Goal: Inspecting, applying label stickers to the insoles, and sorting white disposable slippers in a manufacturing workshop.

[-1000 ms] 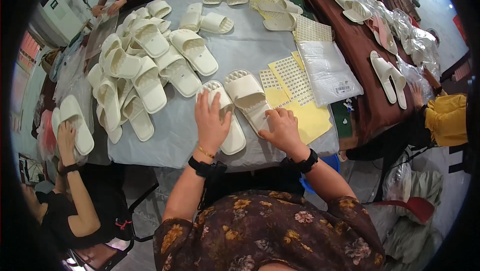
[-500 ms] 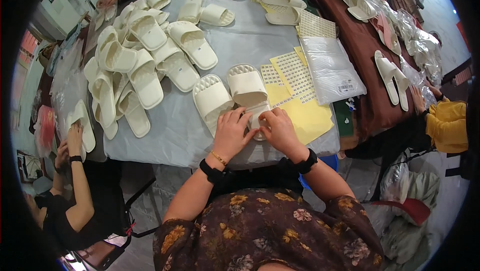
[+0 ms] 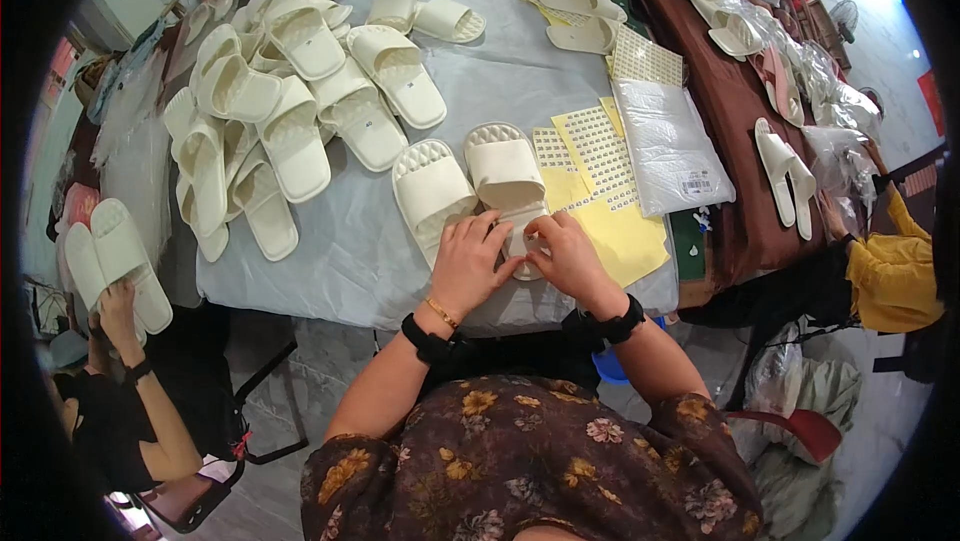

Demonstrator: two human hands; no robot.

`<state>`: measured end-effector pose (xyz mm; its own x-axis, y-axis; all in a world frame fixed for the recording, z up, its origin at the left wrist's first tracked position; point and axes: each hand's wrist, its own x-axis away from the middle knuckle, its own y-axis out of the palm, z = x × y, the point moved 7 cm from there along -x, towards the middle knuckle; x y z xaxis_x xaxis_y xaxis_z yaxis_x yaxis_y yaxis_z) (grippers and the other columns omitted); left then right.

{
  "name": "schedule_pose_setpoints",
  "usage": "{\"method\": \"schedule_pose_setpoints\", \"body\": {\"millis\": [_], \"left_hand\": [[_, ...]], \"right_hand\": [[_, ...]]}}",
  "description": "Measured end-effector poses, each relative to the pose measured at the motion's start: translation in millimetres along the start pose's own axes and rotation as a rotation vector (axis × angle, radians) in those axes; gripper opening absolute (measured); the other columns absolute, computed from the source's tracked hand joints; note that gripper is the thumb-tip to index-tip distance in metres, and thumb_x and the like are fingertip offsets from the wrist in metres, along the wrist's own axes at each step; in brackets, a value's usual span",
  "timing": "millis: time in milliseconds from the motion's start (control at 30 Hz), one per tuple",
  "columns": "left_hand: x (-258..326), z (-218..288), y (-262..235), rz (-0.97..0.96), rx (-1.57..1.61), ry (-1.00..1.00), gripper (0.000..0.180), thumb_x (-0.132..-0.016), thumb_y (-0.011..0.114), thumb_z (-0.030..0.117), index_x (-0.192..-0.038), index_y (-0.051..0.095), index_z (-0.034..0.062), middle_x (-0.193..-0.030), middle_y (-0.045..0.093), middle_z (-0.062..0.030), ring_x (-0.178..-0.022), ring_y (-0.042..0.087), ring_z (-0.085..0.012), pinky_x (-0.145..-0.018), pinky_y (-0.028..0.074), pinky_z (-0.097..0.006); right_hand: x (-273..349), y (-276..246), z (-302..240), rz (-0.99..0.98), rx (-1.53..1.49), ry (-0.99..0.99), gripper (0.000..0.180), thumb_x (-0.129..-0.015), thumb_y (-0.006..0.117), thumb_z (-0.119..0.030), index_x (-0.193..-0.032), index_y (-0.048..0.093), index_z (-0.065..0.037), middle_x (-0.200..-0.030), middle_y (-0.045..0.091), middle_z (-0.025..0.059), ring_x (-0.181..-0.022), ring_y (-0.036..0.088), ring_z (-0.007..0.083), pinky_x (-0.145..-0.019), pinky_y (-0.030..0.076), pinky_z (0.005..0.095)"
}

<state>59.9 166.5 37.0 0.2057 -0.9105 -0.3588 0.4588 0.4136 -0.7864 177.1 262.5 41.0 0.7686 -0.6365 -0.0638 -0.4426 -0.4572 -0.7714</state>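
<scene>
left hand [image 3: 468, 259] and right hand [image 3: 568, 259] at heel end of slipper [image 3: 507, 163], fingers bent, tips close together, can't tell if either pinches anything, slipper on table [image 3: 345, 251] near front edge, mate [image 3: 430, 186] just left, label sheets [image 3: 600, 156] right, pile [image 3: 292, 126] farther left

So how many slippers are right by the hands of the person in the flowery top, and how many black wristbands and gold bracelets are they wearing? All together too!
Cream slide slippers: 2
Black wristbands: 2
Gold bracelet: 1
Total: 5
</scene>
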Motion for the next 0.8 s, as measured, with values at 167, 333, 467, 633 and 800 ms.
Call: {"method": "schedule_pose_setpoints", "body": {"millis": [167, 333, 467, 633, 800], "left_hand": [[0, 0, -1, 0.016, 0.009, 0.002, 0.048, -0.080, 0.075, 0.034, -0.119, 0.064, 0.0080, -0.127, 0.059, -0.0108, -0.117, 0.054, -0.0292, -0.100, 0.039, -0.044], [1, -1, -1, 0.017, 0.010, 0.003, 0.048, -0.080, 0.075, 0.034, -0.119, 0.064, 0.0081, -0.127, 0.059, -0.0112, -0.117, 0.055, -0.0293, -0.100, 0.039, -0.044], [-1, 0, -2, 0.018, 0.013, 0.008, 0.048, -0.079, 0.076, 0.033, -0.119, 0.064, 0.0081, -0.126, 0.059, -0.0112, -0.116, 0.055, -0.0292, -0.100, 0.039, -0.044], [0, -1, -2, 0.024, 0.031, 0.003, 0.048, -0.078, 0.077, 0.032, -0.119, 0.064, 0.0082, -0.126, 0.059, -0.0111, -0.116, 0.055, -0.0294, -0.101, 0.039, -0.043], [0, -1, -3, 0.013, 0.036, -0.003, 0.049, -0.079, 0.077, 0.032, -0.119, 0.064, 0.0081, -0.126, 0.059, -0.0110, -0.116, 0.055, -0.0295, -0.101, 0.038, -0.044]], "right_hand": [[1, 3, 4, -0.006, 0.042, -0.056, 0.028, -0.075, 0.075, -0.006, -0.100, 0.063, -0.006, -0.095, 0.059, 0.0166, -0.091, 0.060, 0.0371, -0.080, 0.050, 0.0439], [2, -1, 0, -0.014, 0.020, -0.006, 0.028, -0.074, 0.076, -0.006, -0.100, 0.063, -0.007, -0.096, 0.059, 0.0161, -0.091, 0.060, 0.0361, -0.080, 0.050, 0.0432], [2, 0, 4, 0.003, 0.004, -0.046, 0.028, -0.074, 0.076, -0.006, -0.100, 0.064, -0.008, -0.096, 0.059, 0.0152, -0.091, 0.060, 0.0351, -0.080, 0.050, 0.0429], [4, -4, 0, 0.027, 0.039, -0.028, 0.027, -0.074, 0.077, -0.004, -0.099, 0.066, -0.007, -0.092, 0.059, 0.0127, -0.088, 0.061, 0.0319, -0.078, 0.051, 0.0397], [3, -6, -2, 0.059, -0.041, 0.002, 0.023, -0.076, 0.074, -0.002, -0.099, 0.068, -0.005, -0.094, 0.060, 0.0130, -0.084, 0.063, 0.0308, -0.074, 0.052, 0.0388]]}}
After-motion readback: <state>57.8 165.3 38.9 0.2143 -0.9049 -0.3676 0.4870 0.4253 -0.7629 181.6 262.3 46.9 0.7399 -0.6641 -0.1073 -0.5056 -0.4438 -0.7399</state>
